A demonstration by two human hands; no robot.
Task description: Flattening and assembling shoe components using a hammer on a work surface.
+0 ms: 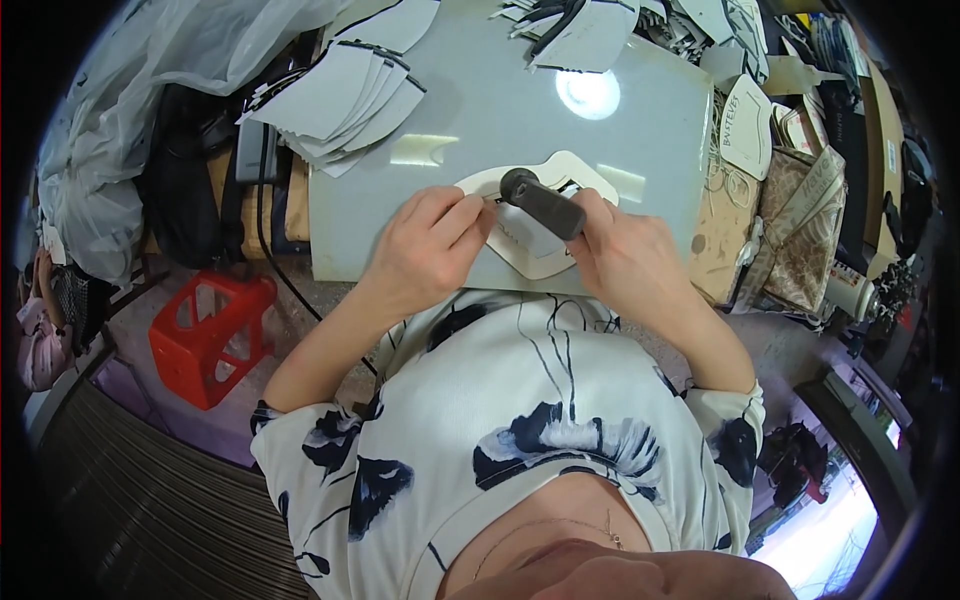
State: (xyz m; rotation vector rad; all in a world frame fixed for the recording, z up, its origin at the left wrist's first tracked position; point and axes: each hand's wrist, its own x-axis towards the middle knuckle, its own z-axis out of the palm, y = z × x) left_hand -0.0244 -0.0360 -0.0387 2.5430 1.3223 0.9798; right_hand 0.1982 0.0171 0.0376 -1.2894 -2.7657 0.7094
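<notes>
A cream-white flat piece [545, 268] with a curved outline lies near the front edge of the grey table, between my hands. On it is a smaller white piece [530, 232] with dark marks. My right hand [632, 250] is closed on a dark, hammer-like tool [545, 205] with a rounded end, held over the pieces. With its fingertips pinched at the left edge of the cream piece, my left hand [428, 240] rests beside the tool's rounded end. What those fingertips hold is hidden.
Fanned stacks of white cut pieces with black edges [345, 100] lie at the far left, and another stack [585, 35] at the back. To the right are a labelled cream template [746, 130] and a patterned pouch [800, 235]. A red stool [212, 340] stands left.
</notes>
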